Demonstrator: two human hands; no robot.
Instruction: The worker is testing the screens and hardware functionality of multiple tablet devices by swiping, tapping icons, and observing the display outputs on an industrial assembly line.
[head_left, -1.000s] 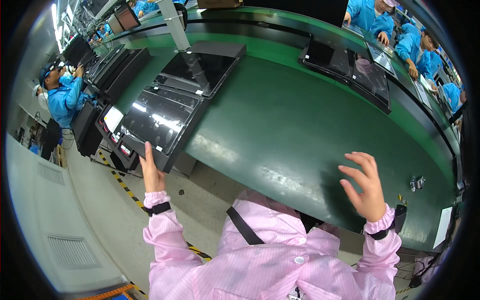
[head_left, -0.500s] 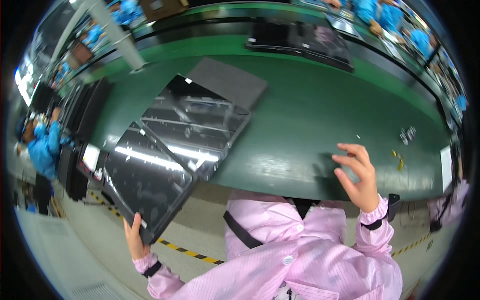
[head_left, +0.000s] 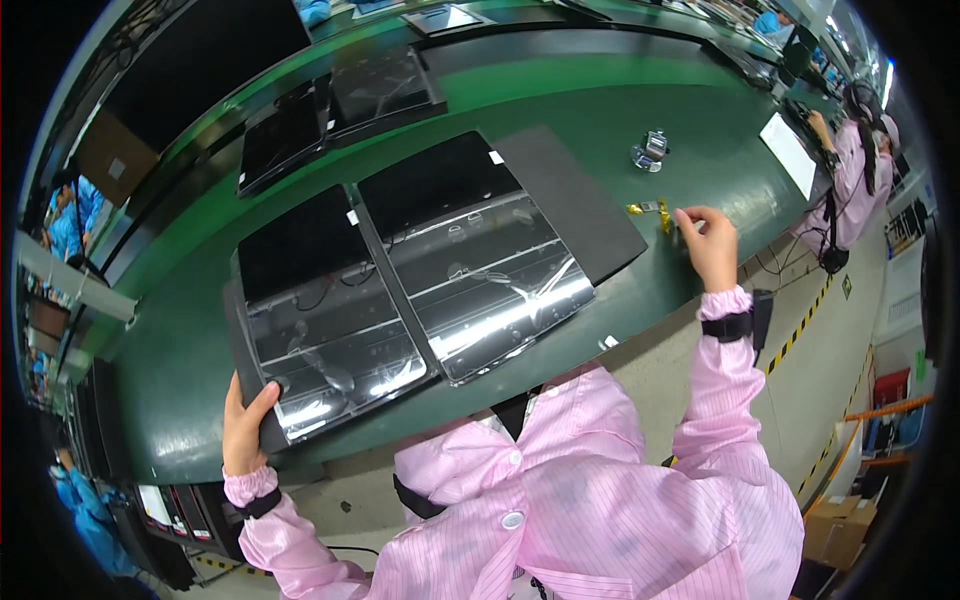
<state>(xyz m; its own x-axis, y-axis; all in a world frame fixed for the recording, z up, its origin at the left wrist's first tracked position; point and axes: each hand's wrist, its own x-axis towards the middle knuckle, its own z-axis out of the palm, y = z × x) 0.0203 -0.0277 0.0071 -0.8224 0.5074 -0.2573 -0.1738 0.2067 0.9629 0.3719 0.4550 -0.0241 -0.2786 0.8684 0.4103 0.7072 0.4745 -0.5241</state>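
Note:
Two glossy black display panels lie side by side on dark grey boards: the left panel and the right panel. My left hand grips the near left corner of the left panel and its board, with the thumb on top and the other fingers along the edge, partly hidden. To the right, my right hand is closed in a pinch, its fingertips beside a small yellow strip. Whether anything is between those fingertips I cannot make out. The strip lies by a small pale piece with yellow ends.
A grey board sticks out from under the right panel. Beyond are a small clear-and-metal item and a white sheet. More panels stand at the far left of the green table. Another person in pink sits far right.
The view has turned to the right. The panels now lie further onto the table, the left one still in my left hand. My right hand has gone from spread fingers to a pinch by the yellow strip.

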